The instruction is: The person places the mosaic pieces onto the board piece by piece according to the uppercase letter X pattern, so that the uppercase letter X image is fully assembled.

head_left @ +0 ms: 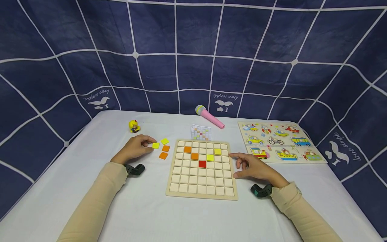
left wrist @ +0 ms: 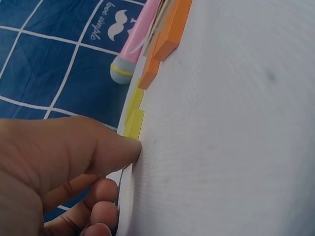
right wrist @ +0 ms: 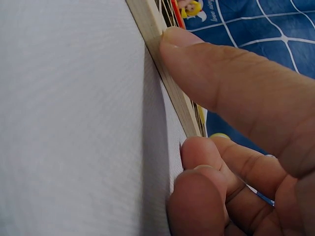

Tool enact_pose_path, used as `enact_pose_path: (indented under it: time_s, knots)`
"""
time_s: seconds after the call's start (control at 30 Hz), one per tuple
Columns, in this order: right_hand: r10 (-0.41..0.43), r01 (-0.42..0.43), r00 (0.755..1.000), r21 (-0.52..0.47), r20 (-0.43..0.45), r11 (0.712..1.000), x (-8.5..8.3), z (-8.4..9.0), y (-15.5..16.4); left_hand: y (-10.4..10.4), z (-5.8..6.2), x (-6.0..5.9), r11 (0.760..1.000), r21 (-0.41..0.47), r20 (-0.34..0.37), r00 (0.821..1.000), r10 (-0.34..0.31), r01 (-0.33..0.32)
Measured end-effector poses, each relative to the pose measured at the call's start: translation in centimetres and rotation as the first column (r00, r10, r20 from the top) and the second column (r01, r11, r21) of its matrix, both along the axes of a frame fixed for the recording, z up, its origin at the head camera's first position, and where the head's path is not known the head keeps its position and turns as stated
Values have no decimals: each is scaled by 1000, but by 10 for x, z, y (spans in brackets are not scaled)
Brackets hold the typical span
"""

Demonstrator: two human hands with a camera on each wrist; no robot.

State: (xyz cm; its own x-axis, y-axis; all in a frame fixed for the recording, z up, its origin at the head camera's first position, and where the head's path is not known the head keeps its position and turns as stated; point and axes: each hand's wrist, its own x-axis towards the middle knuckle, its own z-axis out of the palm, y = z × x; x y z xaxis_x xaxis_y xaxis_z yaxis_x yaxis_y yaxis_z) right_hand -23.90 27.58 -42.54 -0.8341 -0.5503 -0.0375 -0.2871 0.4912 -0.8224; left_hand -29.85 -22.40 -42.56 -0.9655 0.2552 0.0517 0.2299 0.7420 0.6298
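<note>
My left hand (head_left: 135, 148) has its thumb and a fingertip at either side of a yellow square tile (head_left: 155, 145), pinching it at the table. Close by lie another yellow tile (head_left: 164, 141) and two orange tiles (head_left: 163, 155). In the left wrist view the thumb covers part of the yellow tile (left wrist: 134, 125). A wooden grid board (head_left: 202, 190) lies in the middle, with orange tiles, yellow tiles and one red tile (head_left: 202, 164) in its cells. My right hand (head_left: 252, 167) rests at the board's right edge, its thumb and index finger extended against the frame.
Behind the board lies a small printed pattern card (head_left: 201, 132), with a pink toy microphone (head_left: 211, 118) beyond it. A vehicle puzzle board (head_left: 278, 143) is at the right. A yellow-haired figurine (head_left: 134, 126) stands at the back left. Patterned blue cloth (head_left: 193, 74) hangs around the table.
</note>
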Motion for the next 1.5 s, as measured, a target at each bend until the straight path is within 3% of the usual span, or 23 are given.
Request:
enact_pose_path:
  time_s: [0.33, 0.53, 0.67, 0.9, 1.33, 1.5]
  knots:
    - [-1, 1, 1000, -11, 11, 1000, 0, 1, -1, -4, -9, -2, 995, 95, -25, 999, 31, -29]
    - [-3, 3, 1000, -8, 12, 1000, 0, 1, -1, -1, -8, 0, 981, 193, -66, 998, -10, 23]
    - [0, 0, 1000, -11, 6, 1000, 0, 0, 0, 5, -1, 4, 976, 211, -91, 995, -33, 51]
    - [13, -14, 1000, -27, -12, 1000, -1, -1, 0, 20, 13, 9, 977, 204, -137, 990, -39, 67]
    - [5, -5, 1000, -19, -7, 1000, -2, -1, 0, 60, 36, 29, 968, 126, -123, 972, -200, 215]
    - [3, -3, 1000, -13, -10, 1000, -1, -1, 0, 73, 43, 38, 966, 90, -138, 964, -229, 242]
